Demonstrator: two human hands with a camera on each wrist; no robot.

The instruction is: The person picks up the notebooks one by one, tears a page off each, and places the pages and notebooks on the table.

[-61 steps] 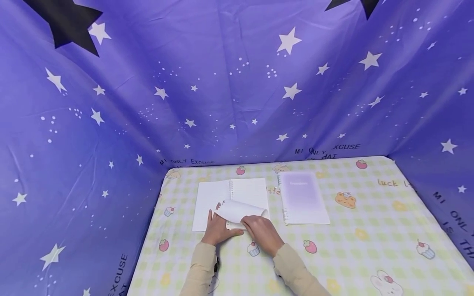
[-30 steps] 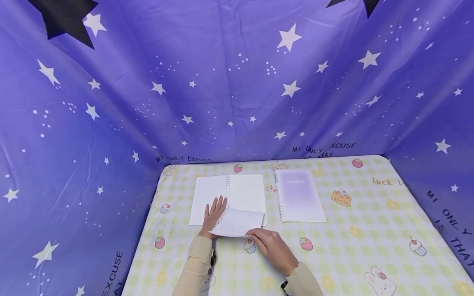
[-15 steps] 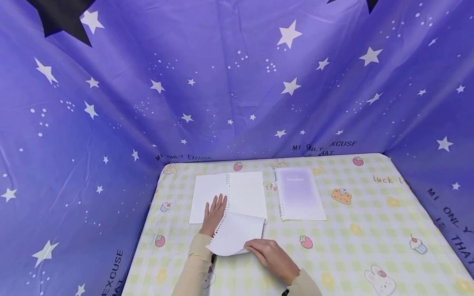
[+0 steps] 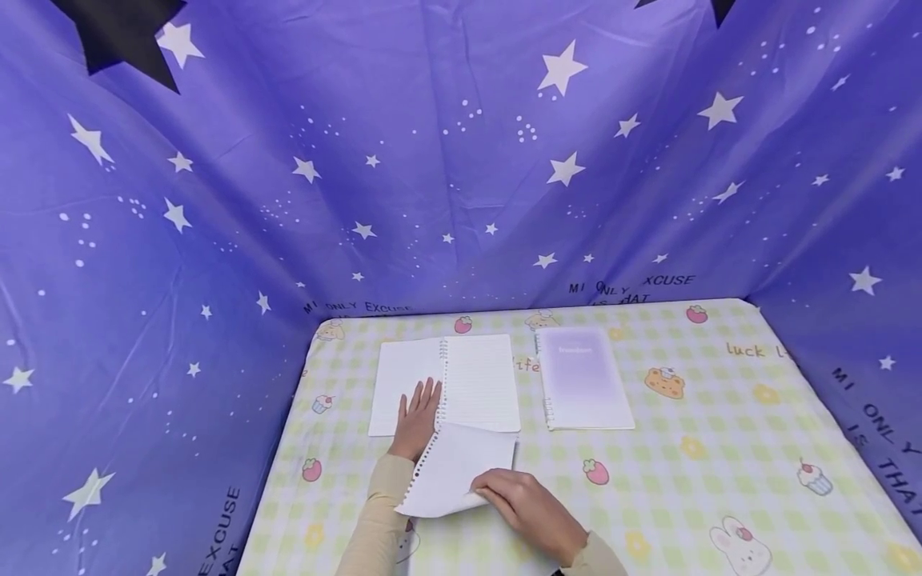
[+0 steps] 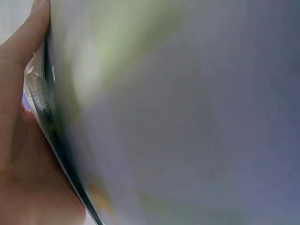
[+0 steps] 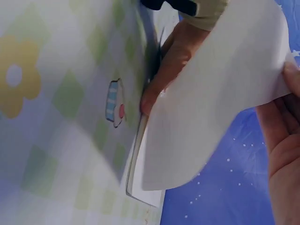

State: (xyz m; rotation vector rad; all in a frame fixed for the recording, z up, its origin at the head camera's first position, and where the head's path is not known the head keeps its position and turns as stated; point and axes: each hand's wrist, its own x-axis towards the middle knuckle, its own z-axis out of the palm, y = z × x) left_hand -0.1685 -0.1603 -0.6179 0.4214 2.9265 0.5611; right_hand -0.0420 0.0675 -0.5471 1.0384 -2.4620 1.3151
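An open spiral notebook (image 4: 479,376) lies on the table, its ring binding running down the middle. My left hand (image 4: 416,420) rests on its left page beside the rings, fingers straight. A loose white sheet of paper (image 4: 461,464), with a row of holes along its left edge, overlaps the notebook's near edge. My right hand (image 4: 533,512) pinches the sheet's near right part between thumb and fingers. In the right wrist view the sheet (image 6: 206,93) bends upward toward my right hand (image 6: 286,145). The left wrist view shows part of my left hand (image 5: 28,164) beside a blurred surface.
A second spiral notebook (image 4: 587,380) with a purple cover lies closed to the right of the open one. Beneath both spreads a green checked tablecloth (image 4: 706,496) with printed cartoons. A purple curtain (image 4: 461,160) with stars hangs behind the table and along its sides.
My right hand has drawn the sheet toward me, off the rings and down past the notebook's near edge. My left hand has shifted from the near edge onto the left page.
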